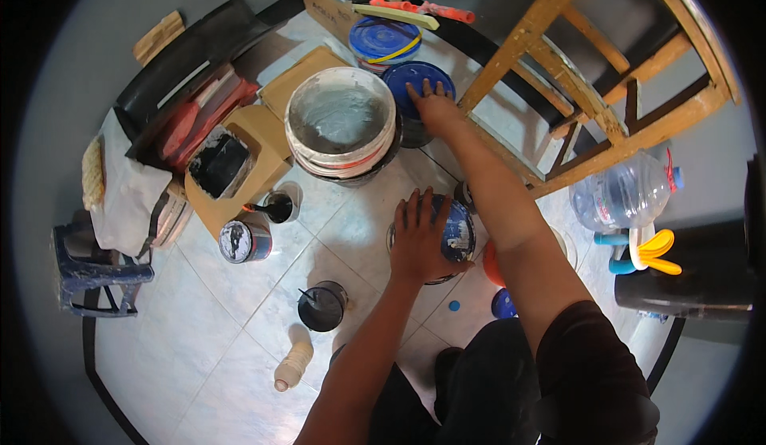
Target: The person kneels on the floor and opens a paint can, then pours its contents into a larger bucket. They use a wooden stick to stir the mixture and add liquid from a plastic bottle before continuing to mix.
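My left hand [419, 241] lies with spread fingers over a paint can [459, 236] that has a blue and white smeared top. The palm hides the left half of that can. Farther off, my right hand [435, 108] is stretched out onto the blue lid [399, 84] of a dark bucket, fingers apart. Directly left of that bucket stands a large white bucket [299, 138] with pale grey paint inside. A second blue-lidded bucket [379, 39] sits behind, with a yellow strip across its lid.
A wooden ladder-like frame [523, 50] leans close by my right arm. Left are a paint tin [257, 241], a cup with a brush [281, 204], a black-filled tray [219, 166], a dark paint pot [323, 305] and a bottle [295, 361]. A large clear jug [618, 193] lies right.
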Demonstrator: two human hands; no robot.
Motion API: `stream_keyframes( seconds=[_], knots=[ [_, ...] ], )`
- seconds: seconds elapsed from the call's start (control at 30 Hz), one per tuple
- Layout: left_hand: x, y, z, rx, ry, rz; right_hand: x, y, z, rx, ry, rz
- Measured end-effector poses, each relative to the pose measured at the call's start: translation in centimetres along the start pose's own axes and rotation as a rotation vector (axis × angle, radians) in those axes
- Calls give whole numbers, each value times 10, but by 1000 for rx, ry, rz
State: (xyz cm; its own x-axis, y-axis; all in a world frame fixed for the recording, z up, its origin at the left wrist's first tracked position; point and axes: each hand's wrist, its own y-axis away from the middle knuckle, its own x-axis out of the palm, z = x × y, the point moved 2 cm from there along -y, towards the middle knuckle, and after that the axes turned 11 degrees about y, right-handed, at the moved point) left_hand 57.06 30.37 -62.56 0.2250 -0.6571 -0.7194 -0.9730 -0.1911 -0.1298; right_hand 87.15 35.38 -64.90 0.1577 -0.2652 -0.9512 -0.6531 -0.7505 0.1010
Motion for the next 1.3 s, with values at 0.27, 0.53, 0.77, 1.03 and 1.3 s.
stream_keyframes(
  seconds=[0.27, 0.53, 0.77, 1.03, 1.3],
  knots=[
    [-2, -2, 9, -12, 79, -26, -6, -7, 13, -228, 251, 33],
    [-31, -34, 77, -686, 1456, -464, 6, 11, 11, -221, 191, 22],
    [-69, -33, 105, -677, 1829, -764, -7, 40, 54, -196, 106, -20],
    [-112, -22, 137, -616, 1657, -784, -39, 88, 90, -138, 118, 109],
    [-60, 43, 121, -665, 1498, -600, -61, 37, 21, -18, -263, 82]
  ],
)
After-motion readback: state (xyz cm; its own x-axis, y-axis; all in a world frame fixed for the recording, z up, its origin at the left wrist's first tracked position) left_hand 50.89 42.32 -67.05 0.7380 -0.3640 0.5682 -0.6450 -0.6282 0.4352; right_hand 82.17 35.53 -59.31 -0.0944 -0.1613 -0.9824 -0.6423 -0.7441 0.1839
